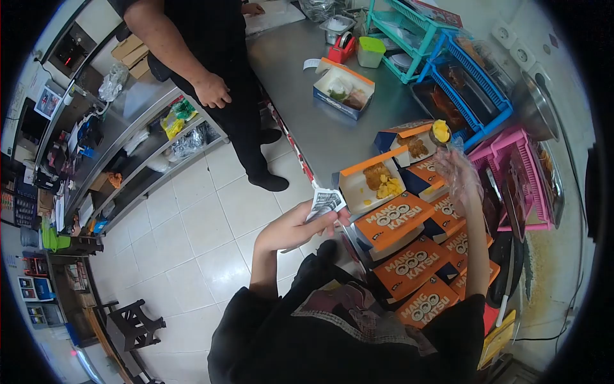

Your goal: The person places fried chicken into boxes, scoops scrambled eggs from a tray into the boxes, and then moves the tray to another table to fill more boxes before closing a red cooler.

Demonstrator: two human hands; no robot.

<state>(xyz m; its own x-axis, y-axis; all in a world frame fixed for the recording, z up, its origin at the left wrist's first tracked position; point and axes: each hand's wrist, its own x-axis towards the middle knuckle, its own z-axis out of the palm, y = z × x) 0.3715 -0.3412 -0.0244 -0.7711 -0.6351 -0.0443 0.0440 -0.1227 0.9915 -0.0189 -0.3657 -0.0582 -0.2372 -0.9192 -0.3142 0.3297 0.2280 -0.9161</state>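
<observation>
My left hand [307, 224] is closed on a printed paper slip [327, 201] at the counter's front edge. A clear plastic glove covers my right hand [459, 176], which grips a small round metal scoop [440, 132] filled with yellow, egg-like food. Its handle is hidden by my fingers. Just below the scoop is an open orange-and-blue box [403, 133] with brown fried pieces. Another open box [358, 192] holds a fried piece and yellow chunks. Several lidded boxes printed "Mang Katsu" [409, 267] are lined up nearer my body.
Farther along the steel counter [288, 64] sits an open box [345, 89] with food. A red tape dispenser [342, 48] and a green container [371, 51] stand behind it. Blue [476, 83] and pink [511, 173] racks line the wall. Another person [211, 77] stands across the corner.
</observation>
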